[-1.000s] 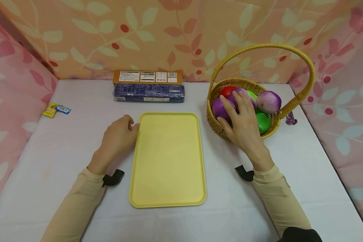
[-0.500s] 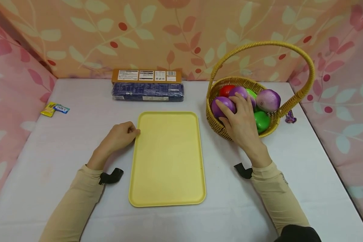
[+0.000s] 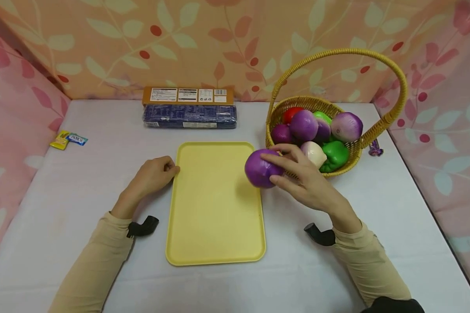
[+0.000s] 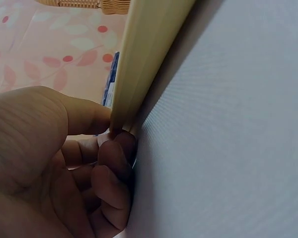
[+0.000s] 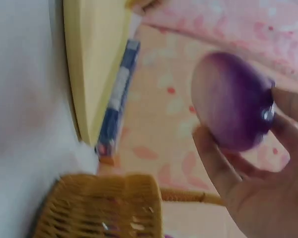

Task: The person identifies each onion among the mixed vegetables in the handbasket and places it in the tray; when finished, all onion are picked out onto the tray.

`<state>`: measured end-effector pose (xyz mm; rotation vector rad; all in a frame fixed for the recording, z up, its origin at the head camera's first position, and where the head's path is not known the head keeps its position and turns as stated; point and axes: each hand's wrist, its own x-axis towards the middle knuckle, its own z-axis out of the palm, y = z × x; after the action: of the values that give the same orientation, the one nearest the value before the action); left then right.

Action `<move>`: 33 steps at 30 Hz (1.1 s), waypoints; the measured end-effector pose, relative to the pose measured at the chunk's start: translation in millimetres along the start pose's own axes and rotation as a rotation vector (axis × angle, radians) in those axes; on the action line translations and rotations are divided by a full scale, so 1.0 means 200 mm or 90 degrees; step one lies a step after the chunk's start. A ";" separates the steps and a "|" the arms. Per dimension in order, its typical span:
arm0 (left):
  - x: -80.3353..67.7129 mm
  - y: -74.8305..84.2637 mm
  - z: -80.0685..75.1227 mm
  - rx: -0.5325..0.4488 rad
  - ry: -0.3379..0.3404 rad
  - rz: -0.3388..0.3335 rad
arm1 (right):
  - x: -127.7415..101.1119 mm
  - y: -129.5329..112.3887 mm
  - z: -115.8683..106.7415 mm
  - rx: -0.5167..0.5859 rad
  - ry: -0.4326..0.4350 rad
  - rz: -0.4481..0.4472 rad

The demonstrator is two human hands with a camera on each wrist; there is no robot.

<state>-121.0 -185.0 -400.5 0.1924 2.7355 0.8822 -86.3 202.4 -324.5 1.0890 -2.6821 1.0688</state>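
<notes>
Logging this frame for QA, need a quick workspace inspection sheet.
Surface: white table, flat.
Job's things: purple ball over yellow tray right edge; wicker basket holds more toy produce.
Clutter: two boxes at back, candy packets far left.
Grippers: right hand grips the ball; left hand holds the tray's left rim.
Cables: nothing seen.
Surroundings: floral fabric walls.

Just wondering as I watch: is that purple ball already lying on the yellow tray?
No, the right hand holds the purple ball above the yellow tray's right edge.
</notes>
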 end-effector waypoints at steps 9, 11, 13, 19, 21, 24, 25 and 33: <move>0.01 -0.03 0.03 0.022 0.037 0.039 | -0.01 -0.04 0.13 -0.017 -0.192 0.008; 0.02 -0.03 0.04 0.044 0.055 0.057 | -0.02 -0.04 0.14 -0.031 -0.203 -0.009; 0.03 -0.04 0.06 0.071 0.071 0.072 | -0.02 -0.04 0.15 -0.039 -0.218 -0.019; 0.02 -0.04 0.07 0.108 0.088 0.067 | -0.03 -0.06 0.17 -0.070 -0.303 -0.022; 0.02 -0.03 0.07 0.111 0.093 0.063 | -0.04 -0.06 0.18 -0.073 -0.344 -0.018; 0.01 -0.03 0.08 0.115 0.099 0.061 | -0.05 -0.07 0.19 -0.064 -0.397 -0.021; 0.01 -0.03 0.08 0.117 0.100 0.061 | -0.05 -0.08 0.20 -0.058 -0.411 -0.026; 0.02 -0.04 0.08 0.124 0.106 0.063 | -0.07 -0.11 0.24 -0.034 -0.441 -0.115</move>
<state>-121.1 -181.0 -418.2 0.3077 2.9906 0.6815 -53.6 170.0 -352.1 1.9386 -2.9631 0.6645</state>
